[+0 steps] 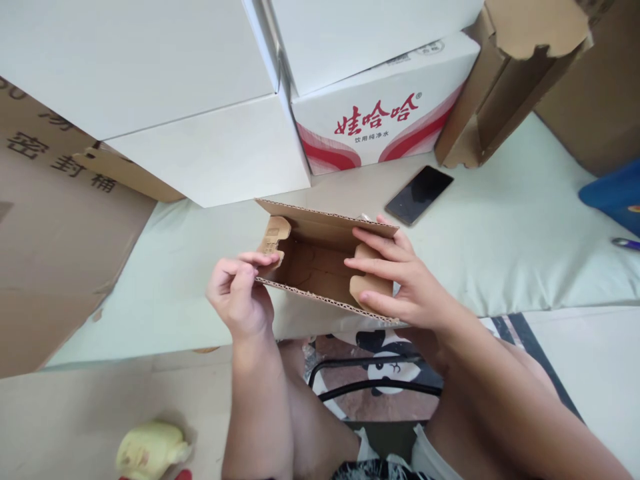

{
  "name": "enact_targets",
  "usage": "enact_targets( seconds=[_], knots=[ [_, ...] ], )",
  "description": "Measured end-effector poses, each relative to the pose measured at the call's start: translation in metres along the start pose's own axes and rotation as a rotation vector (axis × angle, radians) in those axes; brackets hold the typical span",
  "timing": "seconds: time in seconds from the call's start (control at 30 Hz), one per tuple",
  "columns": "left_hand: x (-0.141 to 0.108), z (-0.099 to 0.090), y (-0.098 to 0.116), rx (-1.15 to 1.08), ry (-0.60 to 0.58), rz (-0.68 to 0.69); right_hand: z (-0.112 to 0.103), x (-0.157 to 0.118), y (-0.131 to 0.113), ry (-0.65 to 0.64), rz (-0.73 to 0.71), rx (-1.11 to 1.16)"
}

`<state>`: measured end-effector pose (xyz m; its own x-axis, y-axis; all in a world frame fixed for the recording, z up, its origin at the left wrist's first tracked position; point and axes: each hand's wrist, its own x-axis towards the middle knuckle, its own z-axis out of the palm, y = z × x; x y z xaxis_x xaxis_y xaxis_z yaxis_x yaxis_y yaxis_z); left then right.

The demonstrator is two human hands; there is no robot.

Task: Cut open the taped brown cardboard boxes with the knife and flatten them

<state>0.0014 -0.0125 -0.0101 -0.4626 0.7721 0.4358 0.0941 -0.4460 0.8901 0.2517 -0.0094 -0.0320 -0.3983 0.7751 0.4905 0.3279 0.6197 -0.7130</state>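
A small brown cardboard box (325,263) is held between my two hands near the front edge of the covered surface, its open top facing me. My left hand (243,290) pinches the box's left end, with fingers at the left end flap (276,233). At the other end, my right hand (400,273) lies over the box with its fingers spread, the upper ones near the far long flap and the lower ones on the folded right end flap (370,277). The inside of the box shows bare cardboard.
White cartons (210,147) and a red-and-white water carton (380,113) stand at the back. A phone (420,195) lies beyond my right hand. An upright open cardboard piece (480,100) and a blue object (613,197) are at right. A large brown carton (60,233) stands at left.
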Motion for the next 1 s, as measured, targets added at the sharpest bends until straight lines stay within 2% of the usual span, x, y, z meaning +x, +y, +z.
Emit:
enact_targets(
  seconds=[0.1, 0.2, 0.33, 0.4, 0.6, 1.0],
  knots=[
    [0.000, 0.001, -0.001, 0.000, 0.005, 0.012, 0.002, 0.003, -0.003, 0.088, -0.064, 0.007],
    [-0.001, 0.003, -0.002, -0.020, 0.020, 0.008, 0.002, 0.004, -0.008, 0.232, -0.122, 0.019],
    [-0.002, 0.006, -0.006, -0.018, 0.012, -0.001, 0.001, -0.001, -0.011, 0.472, 0.004, 0.052],
    [-0.003, 0.007, -0.007, 0.008, 0.003, 0.006, 0.001, -0.004, -0.008, 0.523, 0.071, 0.108],
    [-0.003, 0.004, -0.007, 0.002, -0.050, -0.019, 0.002, -0.009, -0.001, 0.377, 0.091, 0.240],
    [0.000, 0.003, -0.010, -0.088, -0.054, -0.082, 0.001, -0.010, -0.001, 0.389, 0.153, 0.243]
  ],
)
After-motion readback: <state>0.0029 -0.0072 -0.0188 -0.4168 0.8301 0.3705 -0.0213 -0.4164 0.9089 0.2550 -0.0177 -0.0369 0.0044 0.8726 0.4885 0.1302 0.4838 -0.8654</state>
